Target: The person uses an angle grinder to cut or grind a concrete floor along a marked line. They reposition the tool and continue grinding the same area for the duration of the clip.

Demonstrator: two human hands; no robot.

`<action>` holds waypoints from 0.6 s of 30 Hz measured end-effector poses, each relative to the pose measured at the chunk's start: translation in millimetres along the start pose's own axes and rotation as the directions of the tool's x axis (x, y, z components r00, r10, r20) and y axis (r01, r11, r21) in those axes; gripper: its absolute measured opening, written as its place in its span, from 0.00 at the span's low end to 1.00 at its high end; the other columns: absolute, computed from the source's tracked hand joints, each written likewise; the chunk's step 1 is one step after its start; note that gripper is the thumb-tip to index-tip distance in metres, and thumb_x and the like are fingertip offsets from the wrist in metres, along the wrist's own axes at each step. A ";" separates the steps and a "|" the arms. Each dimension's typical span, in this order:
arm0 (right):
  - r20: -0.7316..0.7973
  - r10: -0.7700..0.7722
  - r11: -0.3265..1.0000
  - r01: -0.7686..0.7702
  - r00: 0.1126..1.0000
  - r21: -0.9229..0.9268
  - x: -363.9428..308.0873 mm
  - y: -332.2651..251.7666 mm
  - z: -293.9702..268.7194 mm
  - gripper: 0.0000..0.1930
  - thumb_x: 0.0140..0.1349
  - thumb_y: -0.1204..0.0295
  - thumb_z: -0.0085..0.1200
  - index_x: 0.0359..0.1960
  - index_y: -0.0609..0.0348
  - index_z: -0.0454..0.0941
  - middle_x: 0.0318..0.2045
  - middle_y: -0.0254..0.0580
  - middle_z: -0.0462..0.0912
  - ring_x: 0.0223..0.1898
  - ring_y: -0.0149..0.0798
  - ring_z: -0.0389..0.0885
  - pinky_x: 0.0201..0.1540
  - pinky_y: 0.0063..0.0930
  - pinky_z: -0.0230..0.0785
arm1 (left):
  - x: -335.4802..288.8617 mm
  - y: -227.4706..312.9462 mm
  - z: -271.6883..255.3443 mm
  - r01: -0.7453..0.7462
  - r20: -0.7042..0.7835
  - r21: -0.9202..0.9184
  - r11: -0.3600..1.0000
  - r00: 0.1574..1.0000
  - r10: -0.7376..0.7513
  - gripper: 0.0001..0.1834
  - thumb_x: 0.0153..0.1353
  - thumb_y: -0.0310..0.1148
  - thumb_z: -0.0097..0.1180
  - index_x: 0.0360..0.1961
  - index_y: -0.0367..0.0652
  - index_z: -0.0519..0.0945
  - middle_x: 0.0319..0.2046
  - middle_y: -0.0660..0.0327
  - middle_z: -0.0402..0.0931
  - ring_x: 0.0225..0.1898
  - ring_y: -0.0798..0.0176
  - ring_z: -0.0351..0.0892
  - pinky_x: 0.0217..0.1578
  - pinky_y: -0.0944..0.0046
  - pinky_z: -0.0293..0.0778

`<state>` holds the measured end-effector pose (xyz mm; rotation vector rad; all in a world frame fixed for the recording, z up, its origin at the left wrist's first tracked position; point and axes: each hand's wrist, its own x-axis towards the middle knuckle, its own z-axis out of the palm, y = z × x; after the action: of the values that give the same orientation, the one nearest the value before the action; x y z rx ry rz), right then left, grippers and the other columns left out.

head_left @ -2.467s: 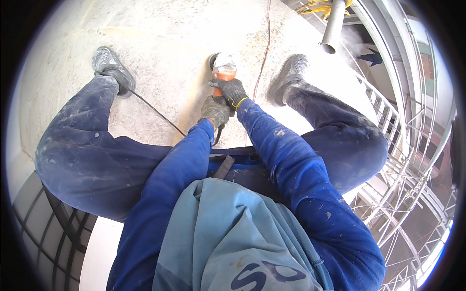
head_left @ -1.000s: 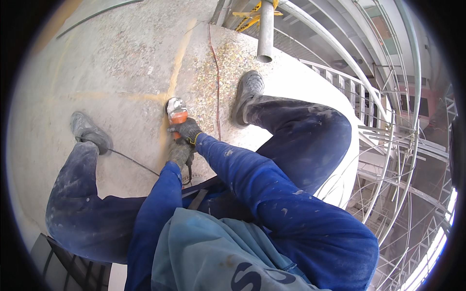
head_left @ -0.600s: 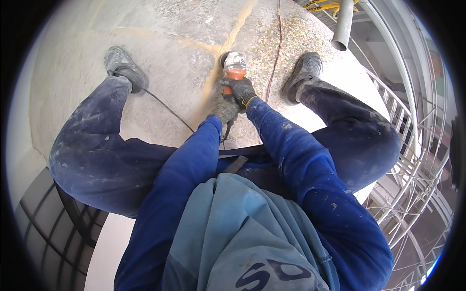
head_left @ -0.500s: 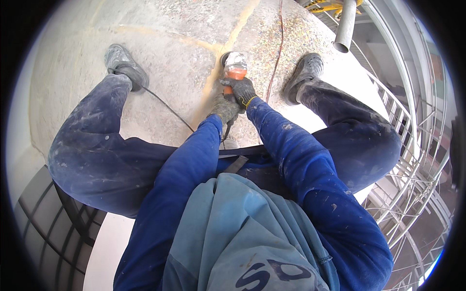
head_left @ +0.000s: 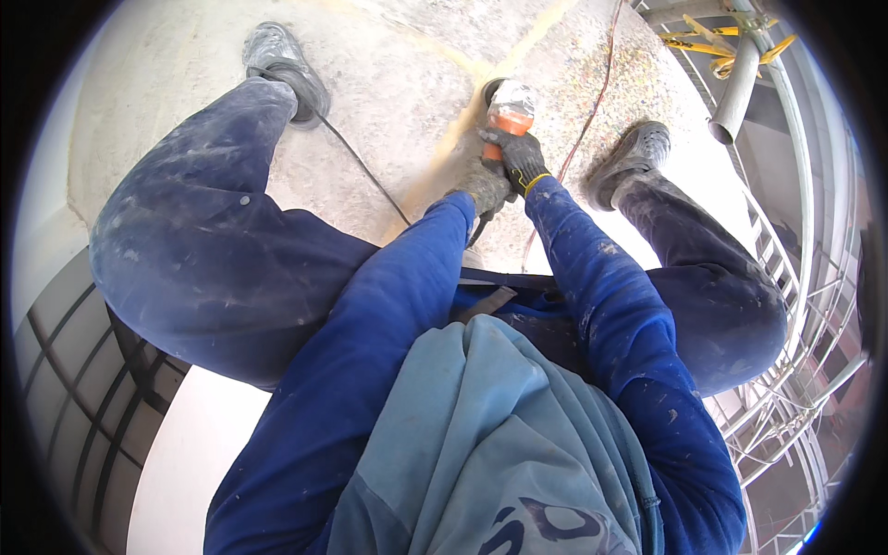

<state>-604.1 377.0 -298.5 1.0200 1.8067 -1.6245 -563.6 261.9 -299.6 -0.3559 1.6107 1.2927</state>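
An angle grinder (head_left: 509, 118), orange with a pale, dust-coated head, is at a sandy-coloured strip (head_left: 460, 129) in the grey floor. Its dark disc (head_left: 492, 90) shows at the head's far left, against or just above the surface; I cannot tell which. My right hand (head_left: 520, 155), in a dark glove with a yellow cuff edge, wraps the orange body. Closer to me, my left hand (head_left: 485, 183), in a dusty grey glove, grips the rear of the handle. Part of that grip is hidden by the right hand. A black cord (head_left: 478, 231) hangs below the handle.
Another black cord (head_left: 356, 159) runs from my left shoe (head_left: 282, 69) toward my left forearm. A thin red cable (head_left: 592, 116) lies between the grinder and my right shoe (head_left: 636, 159). Metal railings and a grey pipe (head_left: 737, 92) with yellow straps stand at right; a dark grid (head_left: 69, 398) is at left.
The view has swung, so the floor, shoes and pipe sit further right in the picture. Both hands keep their grip on the angle grinder, which remains near the same meeting of strips.
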 end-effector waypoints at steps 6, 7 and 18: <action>0.023 -0.040 0.976 0.044 0.999 -0.212 3.5 -14.4 7.2 0.38 0.51 0.54 0.82 0.57 0.70 0.83 0.45 0.53 0.90 0.40 0.46 0.91 0.44 0.40 0.85 | 5.2 1.7 -6.9 -0.008 -0.049 -0.066 0.998 0.999 0.005 0.10 0.55 0.33 0.74 0.32 0.42 0.83 0.18 0.58 0.79 0.13 0.60 0.76 0.16 0.55 0.72; 0.008 -0.033 0.974 0.034 0.999 -0.226 5.5 -16.6 9.2 0.38 0.51 0.53 0.81 0.57 0.70 0.83 0.45 0.53 0.90 0.40 0.45 0.91 0.44 0.40 0.85 | 4.8 3.7 -9.5 -0.004 -0.053 -0.088 0.996 0.999 -0.001 0.10 0.55 0.32 0.74 0.32 0.42 0.83 0.17 0.59 0.79 0.13 0.60 0.76 0.15 0.55 0.72; -0.012 0.030 0.988 -0.031 0.999 -0.149 -5.6 -22.1 5.5 0.39 0.51 0.55 0.82 0.58 0.71 0.82 0.46 0.54 0.91 0.41 0.46 0.92 0.45 0.41 0.86 | -6.7 13.7 -5.0 0.008 0.015 -0.102 0.995 1.000 -0.007 0.07 0.63 0.33 0.66 0.30 0.43 0.85 0.18 0.59 0.80 0.13 0.60 0.76 0.14 0.56 0.71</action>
<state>-619.0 370.2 -281.7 0.9849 1.8787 -1.4449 -573.1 260.6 -286.7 -0.4140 1.5335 1.3721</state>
